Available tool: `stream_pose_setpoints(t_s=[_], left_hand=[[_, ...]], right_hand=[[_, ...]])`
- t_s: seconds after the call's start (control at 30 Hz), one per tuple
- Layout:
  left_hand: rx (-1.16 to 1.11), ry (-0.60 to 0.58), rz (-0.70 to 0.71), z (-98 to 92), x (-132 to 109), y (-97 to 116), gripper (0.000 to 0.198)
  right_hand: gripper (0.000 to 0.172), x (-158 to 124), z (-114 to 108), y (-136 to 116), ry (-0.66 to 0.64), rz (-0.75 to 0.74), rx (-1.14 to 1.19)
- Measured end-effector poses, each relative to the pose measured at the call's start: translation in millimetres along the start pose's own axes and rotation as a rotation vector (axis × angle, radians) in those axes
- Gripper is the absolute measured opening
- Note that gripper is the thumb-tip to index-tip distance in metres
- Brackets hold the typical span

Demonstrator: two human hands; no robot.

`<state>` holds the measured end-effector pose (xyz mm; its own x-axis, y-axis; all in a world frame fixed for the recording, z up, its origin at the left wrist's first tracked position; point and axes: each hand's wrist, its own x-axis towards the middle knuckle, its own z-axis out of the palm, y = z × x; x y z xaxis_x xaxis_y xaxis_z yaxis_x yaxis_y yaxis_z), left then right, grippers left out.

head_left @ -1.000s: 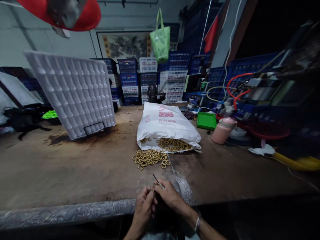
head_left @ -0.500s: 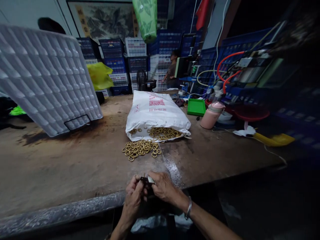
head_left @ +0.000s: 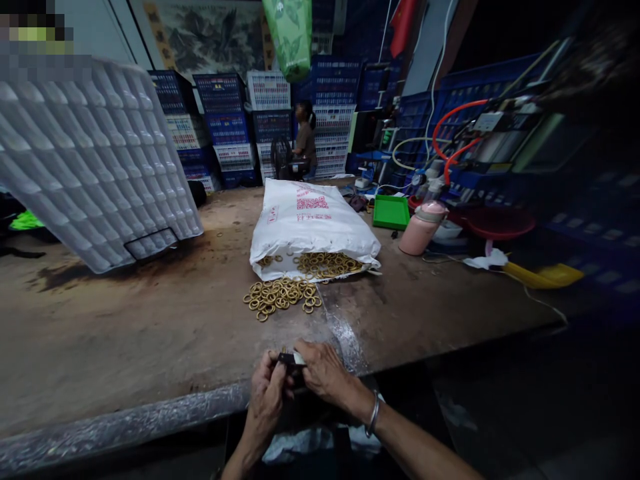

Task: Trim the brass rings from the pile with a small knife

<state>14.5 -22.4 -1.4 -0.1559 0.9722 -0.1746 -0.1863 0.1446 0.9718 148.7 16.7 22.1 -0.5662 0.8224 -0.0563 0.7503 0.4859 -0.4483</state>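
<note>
Head view. R hand (head_left: 326,373) pinches the pale end of a small tool (head_left: 290,359) betw. thumb & fingers; tool lies approx. crosswise, its dark end pointing toward L hand (head_left: 267,387). L hand fingers curled, thumb up against the dark end; cannot tell if L pinches the tool itself or some small item w/ it, as fingertips hide the spot. Tool thus sits in the gap betw. both hands, above the near edge of table (head_left: 150,333). Metal bracelet (head_left: 373,413) on R wrist.

Loose brass-coloured rings (head_left: 283,295) lie in a heap on table, beyond the hands & apart from them. Directly behind heap: white sack (head_left: 313,220), red print on top, mouth facing the hands, more rings (head_left: 327,265) visible inside.

R of sack: green tray (head_left: 391,211), then pink bottle (head_left: 423,230), upright, w/ yellow item (head_left: 545,274) farther R. L side: pale ribbed panel (head_left: 115,167), tilted. Bkgd: stacked crates (head_left: 230,127); co-worker (head_left: 305,141) in front of them, beyond table.
</note>
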Motion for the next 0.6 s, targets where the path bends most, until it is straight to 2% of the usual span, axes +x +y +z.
stream_pose_setpoints(t_s=[0.13,0.2,0.3,0.4,0.5,0.6], left_hand=[[0.017,0.000,0.006,3.7,-10.1,9.2,0.031],[0.002,-0.070,0.000,7.3,-18.4,15.3,0.029],[-0.127,-0.173,-0.085,12.1,-25.5,20.0,0.027],[-0.292,-0.102,-0.208,12.8,-21.1,14.7,0.033],[-0.345,-0.009,-0.282,9.2,-11.6,2.4,0.040],[-0.402,0.015,-0.341,3.7,-2.8,-9.4,0.044]], right_hand=[[0.029,6.1,0.9,3.6,-0.001,0.044,-0.057],[0.027,10.8,-0.6,9.9,0.021,0.107,-0.103],[0.025,17.7,-4.6,24.6,0.077,0.157,-0.135],[0.025,26.5,-8.1,40.3,0.209,0.199,-0.116],[0.023,41.4,-9.9,51.5,0.335,0.311,-0.085],[0.020,59.3,-9.1,57.8,0.361,0.377,-0.070]])
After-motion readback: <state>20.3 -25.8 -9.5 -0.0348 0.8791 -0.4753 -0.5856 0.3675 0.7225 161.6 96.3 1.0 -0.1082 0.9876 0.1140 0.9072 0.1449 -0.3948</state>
